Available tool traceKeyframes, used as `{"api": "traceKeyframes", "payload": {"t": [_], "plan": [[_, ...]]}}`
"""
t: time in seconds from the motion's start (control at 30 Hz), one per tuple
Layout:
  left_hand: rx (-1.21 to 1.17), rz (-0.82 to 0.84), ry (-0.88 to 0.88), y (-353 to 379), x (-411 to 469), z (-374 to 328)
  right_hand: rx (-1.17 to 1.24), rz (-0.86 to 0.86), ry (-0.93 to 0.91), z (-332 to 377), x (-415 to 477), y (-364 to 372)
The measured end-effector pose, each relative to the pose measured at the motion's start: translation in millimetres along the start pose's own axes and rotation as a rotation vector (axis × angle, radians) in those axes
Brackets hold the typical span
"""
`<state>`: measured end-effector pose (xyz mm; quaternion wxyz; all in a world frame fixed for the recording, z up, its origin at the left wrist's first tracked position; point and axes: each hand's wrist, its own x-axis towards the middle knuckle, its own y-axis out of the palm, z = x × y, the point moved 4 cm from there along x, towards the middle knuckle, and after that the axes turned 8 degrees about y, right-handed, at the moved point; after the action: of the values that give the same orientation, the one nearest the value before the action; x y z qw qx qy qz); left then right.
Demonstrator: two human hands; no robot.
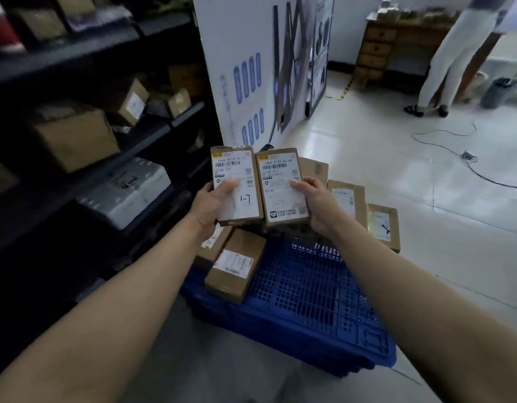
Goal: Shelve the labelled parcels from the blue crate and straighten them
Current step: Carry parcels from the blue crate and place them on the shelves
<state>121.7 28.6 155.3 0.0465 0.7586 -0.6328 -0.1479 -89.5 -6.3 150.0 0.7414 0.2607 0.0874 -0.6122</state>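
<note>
Two small brown parcels are held up side by side above the blue crate (298, 289), labels facing me. My left hand (212, 206) grips the left parcel (237, 175) from its lower left, thumb across the white label marked "1-7". My right hand (315, 203) grips the right parcel (280, 181) from its lower right, thumb on the label. Below them, a labelled parcel (237, 266) lies on the crate's left side. Several more labelled parcels (346, 199) lean along the crate's far right edge.
Dark metal shelving (85, 158) fills the left, holding cardboard boxes (77, 138) and a white foam box (129, 190). A white panel (240, 68) stands behind the crate. A person's legs (452, 62) stand by a wooden drawer unit at the far right; a cable (466, 157) runs across the tiled floor.
</note>
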Motion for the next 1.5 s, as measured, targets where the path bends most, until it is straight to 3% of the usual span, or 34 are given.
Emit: {"api": "traceKeyframes", "payload": {"t": [0.1, 0.27, 0.6, 1.0, 1.23, 1.5], "plan": [[0.017, -0.096, 0.088, -30, -27, -36, -0.040, 0.132, -0.018, 22, 3, 45], [0.073, -0.403, 0.238, -74, -94, -79, -0.138, 0.382, 0.004, 31, -2, 122], [0.065, -0.932, 0.405, -144, -310, -88, -0.380, 0.827, 0.089, -35, -94, 270], [0.071, -1.628, 0.594, -156, -695, -68, -0.638, 1.452, 0.183, -183, -400, 426], [0.064, -1.942, 0.596, -116, -902, -25, -0.670, 1.746, 0.275, -292, -605, 445], [-0.033, -2.281, 0.547, -46, -1053, 41, -0.845, 2.019, 0.438, -393, -785, 418]]}}
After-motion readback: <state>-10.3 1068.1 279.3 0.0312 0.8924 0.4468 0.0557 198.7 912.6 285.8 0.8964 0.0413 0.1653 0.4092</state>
